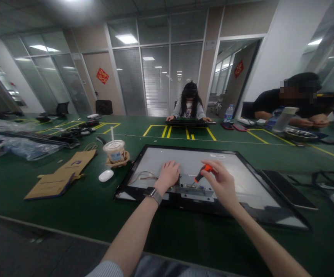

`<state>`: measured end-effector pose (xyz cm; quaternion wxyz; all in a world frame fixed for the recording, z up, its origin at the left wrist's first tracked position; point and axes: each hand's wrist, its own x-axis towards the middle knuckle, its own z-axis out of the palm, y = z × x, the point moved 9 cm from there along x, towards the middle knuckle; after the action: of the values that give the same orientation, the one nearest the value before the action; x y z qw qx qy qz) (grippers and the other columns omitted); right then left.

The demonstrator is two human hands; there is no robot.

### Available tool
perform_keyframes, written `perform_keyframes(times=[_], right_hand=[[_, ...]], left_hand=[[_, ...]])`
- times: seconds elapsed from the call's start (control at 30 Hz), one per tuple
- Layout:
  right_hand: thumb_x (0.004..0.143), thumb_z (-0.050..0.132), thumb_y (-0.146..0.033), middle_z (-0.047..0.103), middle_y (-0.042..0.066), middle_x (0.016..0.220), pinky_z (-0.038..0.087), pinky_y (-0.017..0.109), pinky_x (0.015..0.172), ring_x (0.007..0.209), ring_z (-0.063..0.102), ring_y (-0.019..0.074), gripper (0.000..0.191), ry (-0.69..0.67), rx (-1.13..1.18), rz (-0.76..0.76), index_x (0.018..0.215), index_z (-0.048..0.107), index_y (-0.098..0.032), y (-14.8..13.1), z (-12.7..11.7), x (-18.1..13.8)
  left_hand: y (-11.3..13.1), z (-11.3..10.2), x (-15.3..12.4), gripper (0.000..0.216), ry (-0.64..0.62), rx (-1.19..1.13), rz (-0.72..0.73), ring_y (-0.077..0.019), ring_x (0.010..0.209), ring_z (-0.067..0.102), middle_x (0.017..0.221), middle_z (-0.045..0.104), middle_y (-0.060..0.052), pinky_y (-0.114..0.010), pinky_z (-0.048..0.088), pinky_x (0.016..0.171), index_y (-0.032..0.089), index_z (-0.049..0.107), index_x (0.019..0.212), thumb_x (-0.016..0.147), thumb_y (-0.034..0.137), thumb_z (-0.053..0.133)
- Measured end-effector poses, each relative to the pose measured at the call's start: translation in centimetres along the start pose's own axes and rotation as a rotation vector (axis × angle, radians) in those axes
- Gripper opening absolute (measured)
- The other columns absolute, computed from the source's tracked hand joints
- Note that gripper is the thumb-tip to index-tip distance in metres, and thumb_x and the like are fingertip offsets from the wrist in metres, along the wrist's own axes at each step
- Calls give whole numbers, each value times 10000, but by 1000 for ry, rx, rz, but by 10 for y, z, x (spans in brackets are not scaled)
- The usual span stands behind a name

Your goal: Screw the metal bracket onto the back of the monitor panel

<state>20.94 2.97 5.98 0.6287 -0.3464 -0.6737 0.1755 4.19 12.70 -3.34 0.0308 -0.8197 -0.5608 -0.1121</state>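
Observation:
A large flat display panel (pixel 152 161) with a black frame lies back side up on the green table. My right hand (pixel 220 179) grips a red and black screwdriver (pixel 203 172), its shaft slanting down to a metal bracket (pixel 197 194) at the panel's near edge. Just left of the bracket, my left hand (pixel 169 175) rests on the panel's grey back, palm down with fingers extended; it wears a watch. Thin cables (pixel 144 176) run across the panel left of that hand. What lies under the left palm is hidden.
Left of the panel are a white mouse (pixel 106 176), a drink cup (pixel 114 152) in a cardboard holder and a brown paper bag (pixel 65 171). On the right lies a dark flat slab (pixel 288 188). Across the table one person handles another panel (pixel 190 123); a second person sits far right.

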Motion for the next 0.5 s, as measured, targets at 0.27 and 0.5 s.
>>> perform_keyframes(times=[0.27, 0.5], right_hand=[[975, 559, -295, 686, 50, 1016, 568, 382, 854, 948, 671, 203, 279, -58, 80, 41, 1232, 668, -288, -4, 5, -4], [893, 694, -381, 675, 41, 1003, 562, 333, 786, 910, 661, 196, 145, -64, 257, 145, 948, 773, -272, 13, 5, -1]], left_hand=[[0, 2, 0, 409, -19, -2, 6, -280, 1373, 470, 1490, 516, -133, -456, 371, 1153, 164, 544, 1387, 1024, 275, 392], [-1, 3, 1, 400, -2, -3, 7, -272, 1362, 478, 1477, 529, -125, -449, 376, 1149, 171, 552, 1377, 1020, 268, 400]])
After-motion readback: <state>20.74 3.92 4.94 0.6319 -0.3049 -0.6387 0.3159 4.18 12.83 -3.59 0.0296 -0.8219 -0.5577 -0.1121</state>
